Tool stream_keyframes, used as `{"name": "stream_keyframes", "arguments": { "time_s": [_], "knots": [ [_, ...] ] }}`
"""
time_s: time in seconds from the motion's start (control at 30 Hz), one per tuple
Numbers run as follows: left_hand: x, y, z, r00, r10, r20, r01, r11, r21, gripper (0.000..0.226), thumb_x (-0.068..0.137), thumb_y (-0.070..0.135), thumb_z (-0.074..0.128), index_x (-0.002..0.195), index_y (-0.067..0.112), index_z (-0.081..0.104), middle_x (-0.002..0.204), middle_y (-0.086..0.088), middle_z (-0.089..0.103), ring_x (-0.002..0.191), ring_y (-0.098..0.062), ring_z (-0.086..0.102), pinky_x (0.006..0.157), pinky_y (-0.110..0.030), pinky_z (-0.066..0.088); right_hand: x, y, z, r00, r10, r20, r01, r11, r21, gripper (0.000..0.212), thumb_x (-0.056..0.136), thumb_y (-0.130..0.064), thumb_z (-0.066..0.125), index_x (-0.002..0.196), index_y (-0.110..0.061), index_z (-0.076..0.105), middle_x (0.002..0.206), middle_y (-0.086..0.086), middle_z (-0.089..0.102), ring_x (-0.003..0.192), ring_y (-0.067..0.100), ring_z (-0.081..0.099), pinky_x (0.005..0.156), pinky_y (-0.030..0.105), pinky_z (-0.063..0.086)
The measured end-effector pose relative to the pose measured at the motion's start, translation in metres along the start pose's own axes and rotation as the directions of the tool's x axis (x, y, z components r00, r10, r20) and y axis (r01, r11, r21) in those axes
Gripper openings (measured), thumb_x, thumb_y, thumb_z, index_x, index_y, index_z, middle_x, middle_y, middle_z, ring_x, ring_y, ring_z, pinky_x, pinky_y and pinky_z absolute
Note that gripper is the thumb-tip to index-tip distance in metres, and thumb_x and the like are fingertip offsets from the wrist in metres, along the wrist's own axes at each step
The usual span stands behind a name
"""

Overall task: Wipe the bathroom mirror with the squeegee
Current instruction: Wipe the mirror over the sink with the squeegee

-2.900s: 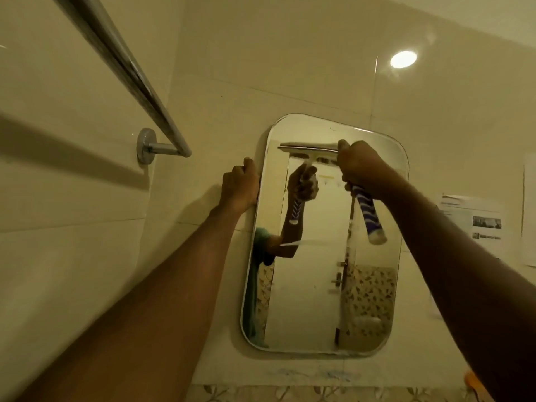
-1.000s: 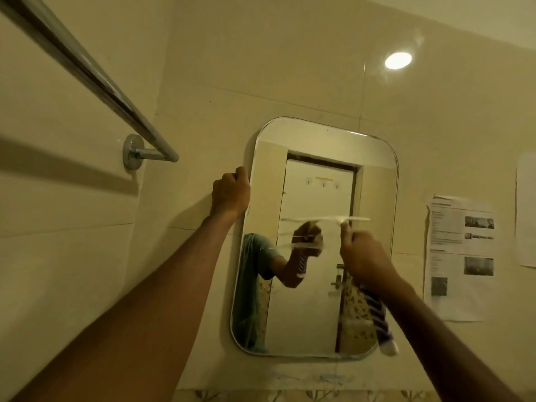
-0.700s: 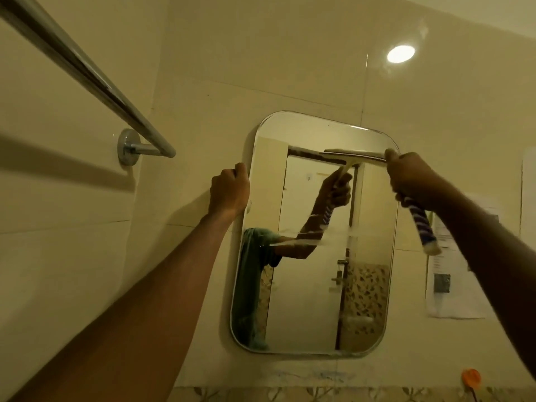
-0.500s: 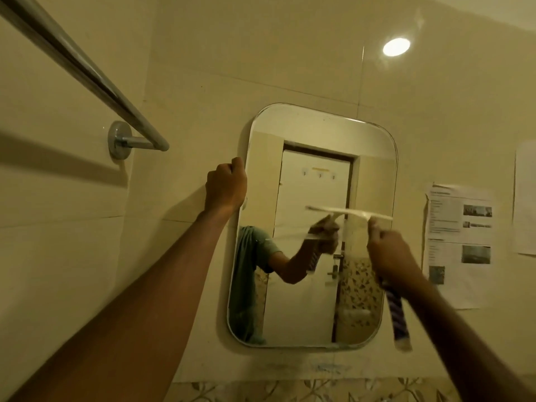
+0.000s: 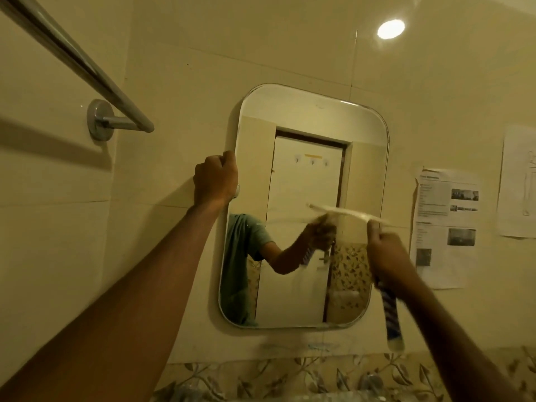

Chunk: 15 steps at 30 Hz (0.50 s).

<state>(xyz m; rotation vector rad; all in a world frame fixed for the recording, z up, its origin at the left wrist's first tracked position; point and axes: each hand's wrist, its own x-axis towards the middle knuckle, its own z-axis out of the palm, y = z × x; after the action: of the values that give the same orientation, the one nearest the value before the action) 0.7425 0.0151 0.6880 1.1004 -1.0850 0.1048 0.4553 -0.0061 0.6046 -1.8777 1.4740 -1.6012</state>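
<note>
While the right hand (image 5: 390, 256) was closed around the striped handle of the squeegee (image 5: 348, 213), its blade lay across the right half of the mirror (image 5: 304, 184) at about mid-height, slightly tilted and smeared by motion blur, so whether the rubber edge met the glass along its whole length could not quite be told. The left hand (image 5: 216, 179) was curled shut against the mirror's left edge, apparently steadying it on the tiled wall (image 5: 174, 82). To do this stroke well, the person would likely need to keep the blade level and pressed evenly, carry it down to the lower rim without lifting, and overlap the strip beside it so no streak was left between passes. Counted, one mirror and one squeegee were present, with two hands at work. One chrome towel rail (image 5: 87, 68) ran along the left wall, two printed sheets (image 5: 443, 227) hung to the right of the mirror, and one round ceiling light (image 5: 391, 29) shone back from the tile.
</note>
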Motion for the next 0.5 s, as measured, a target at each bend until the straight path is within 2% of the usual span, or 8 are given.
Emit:
{"name": "stream_keyframes", "arguments": {
  "time_s": [0.1, 0.2, 0.37, 0.5],
  "knots": [
    [-0.008, -0.002, -0.003, 1.0, -0.02, 0.005, 0.02, 1.0, 0.002, 0.045, 0.098, 0.029, 0.035, 0.057, 0.013, 0.047, 0.063, -0.005, 0.053, 0.081, -0.033, 0.066, 0.078, -0.043, 0.055, -0.033, 0.027, 0.014, 0.996, 0.06, 0.061, -0.057, 0.998, -0.039, 0.06, 0.102, -0.046, 0.026, 0.077, -0.005, 0.062, 0.065, 0.011, 0.065, 0.054, 0.023, 0.063, 0.05, 0.032, 0.053],
    [-0.013, -0.001, -0.005, 0.999, -0.039, 0.0, 0.039, 0.999, -0.005, 0.044, 0.098, 0.029, 0.035, 0.059, 0.014, 0.047, 0.073, -0.011, 0.058, 0.084, -0.033, 0.066, 0.082, -0.046, 0.057, -0.017, 0.005, -0.008, 0.997, 0.051, 0.053, -0.048, 0.998, -0.05, 0.054, 0.102, -0.046, 0.028, 0.077, -0.008, 0.057, 0.06, 0.005, 0.056, 0.043, 0.012, 0.049, 0.038, 0.022, 0.043],
    [-0.016, 0.0, -0.006, 0.997, -0.077, -0.012, 0.077, 0.997, -0.031, 0.043, 0.096, 0.031, 0.035, 0.059, 0.015, 0.047, 0.086, -0.022, 0.066, 0.087, -0.036, 0.066, 0.083, -0.049, 0.057, 0.037, -0.043, -0.043, 0.999, -0.026, -0.03, 0.027, 0.999, 0.037, 0.044, 0.103, -0.044, 0.028, 0.084, -0.011, 0.051, 0.062, 0.004, 0.047, 0.045, 0.014, 0.044, 0.036, 0.022, 0.04],
    [-0.02, -0.003, -0.005, 0.996, -0.086, -0.003, 0.086, 0.996, -0.034, 0.041, 0.096, 0.031, 0.035, 0.059, 0.017, 0.047, 0.086, -0.019, 0.065, 0.089, -0.036, 0.066, 0.084, -0.048, 0.057, 0.0, 0.01, -0.001, 0.999, 0.012, -0.05, -0.007, 0.995, 0.096, 0.048, 0.103, -0.042, 0.025, 0.08, -0.011, 0.054, 0.063, 0.006, 0.055, 0.047, 0.014, 0.05, 0.04, 0.023, 0.042]
  ]
}}
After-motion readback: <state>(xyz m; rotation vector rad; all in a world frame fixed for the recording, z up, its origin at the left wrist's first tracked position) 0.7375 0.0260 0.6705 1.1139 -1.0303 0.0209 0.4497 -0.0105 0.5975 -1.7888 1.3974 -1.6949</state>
